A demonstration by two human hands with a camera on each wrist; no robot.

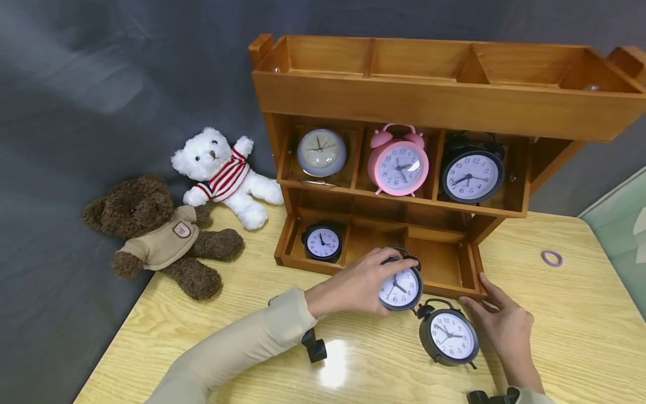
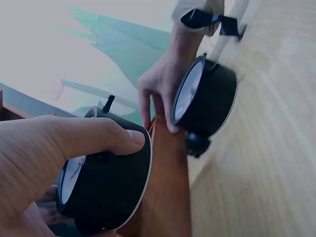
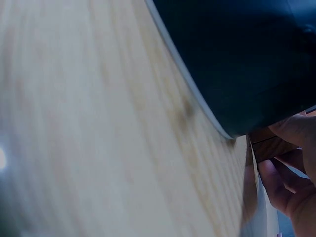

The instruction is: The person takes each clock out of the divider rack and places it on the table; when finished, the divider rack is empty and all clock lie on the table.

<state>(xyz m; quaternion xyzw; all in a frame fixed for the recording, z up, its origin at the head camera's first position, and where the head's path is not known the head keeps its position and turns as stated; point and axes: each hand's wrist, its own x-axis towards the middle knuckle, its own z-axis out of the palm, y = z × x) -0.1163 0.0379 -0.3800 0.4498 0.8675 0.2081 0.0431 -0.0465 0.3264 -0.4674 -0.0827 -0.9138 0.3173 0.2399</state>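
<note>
My left hand (image 1: 360, 280) grips a black alarm clock (image 1: 402, 292) by its sides, in front of the lower tray's middle compartment. In the left wrist view, the thumb lies along the clock's black casing (image 2: 111, 182). At the tray's front right corner, my right hand (image 1: 504, 322) pinches the wooden shelf (image 1: 449, 289) between thumb and fingers. Just left of that hand, a second black alarm clock (image 1: 451, 336) stands tilted on the table. Its dark casing (image 3: 237, 64) covers much of the right wrist view's upper right.
Above, the shelf holds a round pale clock (image 1: 321, 152), a pink alarm clock (image 1: 401, 166) and a black one (image 1: 473, 175). A small black clock (image 1: 323, 242) sits lower left. Brown (image 1: 156, 230) and white (image 1: 229, 174) teddy bears lie left. A purple ring (image 1: 552, 258) lies right.
</note>
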